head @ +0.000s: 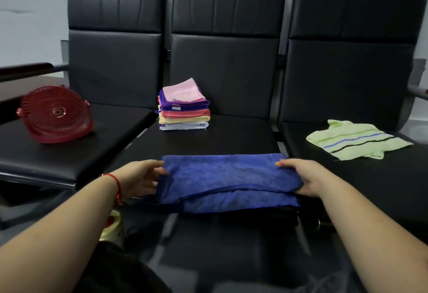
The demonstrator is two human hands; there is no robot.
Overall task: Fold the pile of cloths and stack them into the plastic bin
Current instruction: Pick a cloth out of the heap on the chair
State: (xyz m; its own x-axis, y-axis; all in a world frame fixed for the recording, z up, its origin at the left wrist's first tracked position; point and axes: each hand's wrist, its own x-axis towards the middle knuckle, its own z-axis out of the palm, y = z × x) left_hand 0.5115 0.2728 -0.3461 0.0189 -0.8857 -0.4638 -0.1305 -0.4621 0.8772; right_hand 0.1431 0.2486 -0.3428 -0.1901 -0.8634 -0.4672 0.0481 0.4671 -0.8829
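Two hands are working the blue cloth (229,182) lying at the middle seat's (231,139) front edge: the left hand (141,179) is pinching its left end, the right hand (303,179) is gripping its right end. To fold cleanly, I would be keeping both ends level and matching hems before pressing flat. Toward the seat's back edge, the folded stack (184,107) is sitting. The red basket (55,114), tipped on the left seat, is holding nothing visible. A striped green cloth (356,139) is waiting on the right seat.

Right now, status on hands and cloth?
Left hand and right hand gripping blue cloth's ends, half-folded. Folded stack behind. Green cloth waiting. Nothing blocking.
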